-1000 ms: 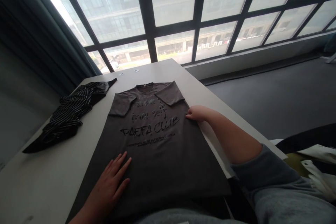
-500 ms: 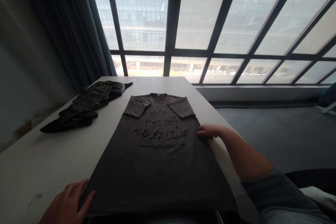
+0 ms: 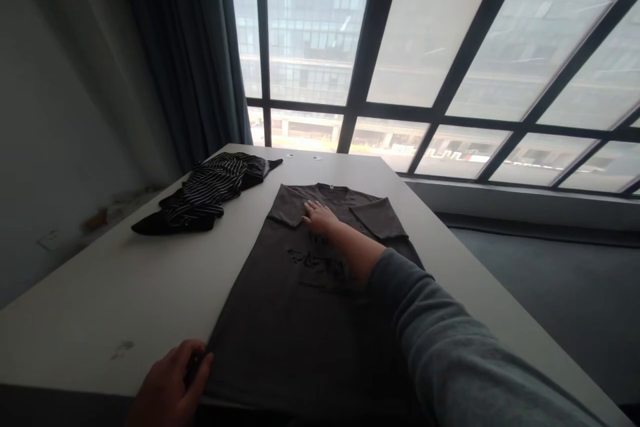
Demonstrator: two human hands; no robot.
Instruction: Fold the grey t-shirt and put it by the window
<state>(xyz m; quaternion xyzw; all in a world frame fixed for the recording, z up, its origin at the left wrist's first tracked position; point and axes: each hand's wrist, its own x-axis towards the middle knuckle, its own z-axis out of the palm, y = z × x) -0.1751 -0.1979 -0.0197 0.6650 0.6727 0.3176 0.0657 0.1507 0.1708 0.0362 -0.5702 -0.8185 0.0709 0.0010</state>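
A dark grey T-shirt (image 3: 280, 320) lies spread front side up on the white table, its neck away from me and both sleeves folded inward over the chest. Black lettering on its front is partly covered by my right forearm. My right hand (image 3: 320, 217) rests on the upper chest beside the left-side sleeve, palm down with the fingers stretched out. At the near left corner of the hem, my left hand (image 3: 173, 380) has thumb and fingers curled round the shirt's edge.
A black garment with white stripes (image 3: 215, 190) lies crumpled on the white table (image 3: 100, 307), toward the far left. Beyond the table stand a large framed window (image 3: 315, 47) and a dark curtain (image 3: 190, 47). Grey floor (image 3: 540, 293) shows at the right.
My right hand has left the shirt's right side edge and reached across to the upper left chest. My left hand stays at the near left corner, its fingers more curled. The view has shifted left.
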